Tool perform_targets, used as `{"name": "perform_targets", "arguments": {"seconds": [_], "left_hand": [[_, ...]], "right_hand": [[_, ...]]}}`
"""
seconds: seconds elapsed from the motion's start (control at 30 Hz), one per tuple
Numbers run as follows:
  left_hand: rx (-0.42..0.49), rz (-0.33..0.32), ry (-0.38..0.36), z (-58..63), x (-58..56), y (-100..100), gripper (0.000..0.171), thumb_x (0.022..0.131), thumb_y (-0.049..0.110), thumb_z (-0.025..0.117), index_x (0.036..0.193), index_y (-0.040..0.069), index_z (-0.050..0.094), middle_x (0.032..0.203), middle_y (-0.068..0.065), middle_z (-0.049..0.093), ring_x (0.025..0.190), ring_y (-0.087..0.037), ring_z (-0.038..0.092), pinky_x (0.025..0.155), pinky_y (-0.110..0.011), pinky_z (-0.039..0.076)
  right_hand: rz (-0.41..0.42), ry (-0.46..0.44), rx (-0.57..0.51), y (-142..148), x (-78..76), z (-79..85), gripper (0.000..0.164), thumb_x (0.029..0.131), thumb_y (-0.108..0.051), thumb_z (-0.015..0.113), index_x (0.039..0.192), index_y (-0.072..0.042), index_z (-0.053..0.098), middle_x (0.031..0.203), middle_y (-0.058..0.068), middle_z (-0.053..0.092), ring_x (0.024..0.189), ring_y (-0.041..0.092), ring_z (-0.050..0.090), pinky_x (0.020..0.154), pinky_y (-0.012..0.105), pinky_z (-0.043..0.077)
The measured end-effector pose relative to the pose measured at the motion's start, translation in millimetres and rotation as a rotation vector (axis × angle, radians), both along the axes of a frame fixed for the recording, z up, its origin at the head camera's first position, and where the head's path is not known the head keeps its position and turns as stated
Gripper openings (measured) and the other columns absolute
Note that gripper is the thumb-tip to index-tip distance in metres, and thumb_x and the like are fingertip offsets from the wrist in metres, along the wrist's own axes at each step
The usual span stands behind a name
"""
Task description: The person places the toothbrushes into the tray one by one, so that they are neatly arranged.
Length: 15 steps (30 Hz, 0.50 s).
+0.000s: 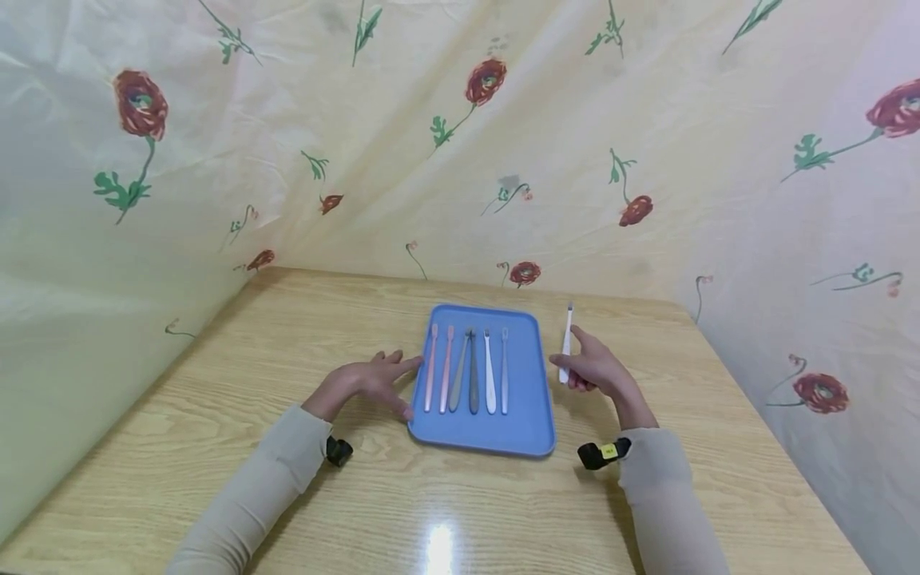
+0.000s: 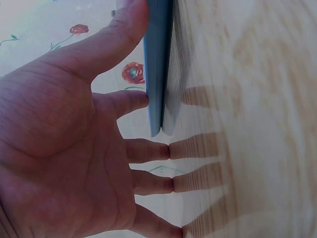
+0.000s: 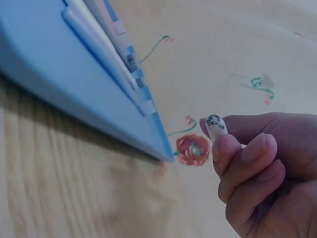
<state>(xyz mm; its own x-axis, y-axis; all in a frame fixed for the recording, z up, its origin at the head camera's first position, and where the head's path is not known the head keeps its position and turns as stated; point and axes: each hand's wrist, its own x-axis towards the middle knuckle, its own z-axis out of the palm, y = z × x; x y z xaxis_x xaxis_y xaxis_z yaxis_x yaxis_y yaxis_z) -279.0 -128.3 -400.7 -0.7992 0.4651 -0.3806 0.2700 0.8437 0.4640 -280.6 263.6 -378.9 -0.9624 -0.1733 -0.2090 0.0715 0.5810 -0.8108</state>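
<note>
My right hand [image 1: 591,369] pinches a slim white tool with a small dark tip [image 1: 566,343], raised over the table just right of the blue tray [image 1: 528,431]. In the right wrist view, the tool's rounded, speckled end [image 3: 216,126] pokes out between thumb and fingers. My left hand [image 1: 370,382] is spread at the tray's left side, thumb and index finger touching its edge [image 2: 157,64], the other fingertips down on the table. On the tray lie two pink tools [image 1: 444,371], two grey tools [image 1: 473,375], a white tool [image 1: 490,375] and a pale bluish one [image 1: 505,374], side by side.
The wood-grain table [image 1: 345,511] carries the tray near its middle. A flowered cloth [image 1: 388,184] hangs behind the table and along both sides. Each wrist wears a small black camera, such as the right one [image 1: 591,456].
</note>
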Motion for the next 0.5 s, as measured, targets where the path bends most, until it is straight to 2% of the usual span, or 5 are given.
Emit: {"name": "perform_targets", "arguments": {"seconds": [0.17,0.5], "left_hand": [[-0.003,0.003,-0.002,-0.4,-0.4,0,0.105,0.080,0.046,0.081,0.162,0.027,0.017,0.170,-0.020,0.006,0.155,-0.049,0.000,0.118,-0.075,0.011],[-0.013,-0.004,0.004,0.1,-0.1,0,0.105,0.081,0.047,0.080,0.162,0.027,0.017,0.170,-0.020,0.006,0.155,-0.050,0.001,0.118,-0.075,0.012]], "right_hand": [[0.008,0.004,0.008,-8,2.0,8.3,0.089,0.101,-0.020,0.058,0.160,-0.001,-0.006,0.052,-0.005,0.055,0.042,0.004,0.049,0.041,0.020,0.040],[0.014,0.001,0.023,-22,-1.2,7.9,0.090,0.100,-0.019,0.059,0.160,-0.003,-0.005,0.052,-0.004,0.054,0.042,0.005,0.049,0.041,0.020,0.039]]}}
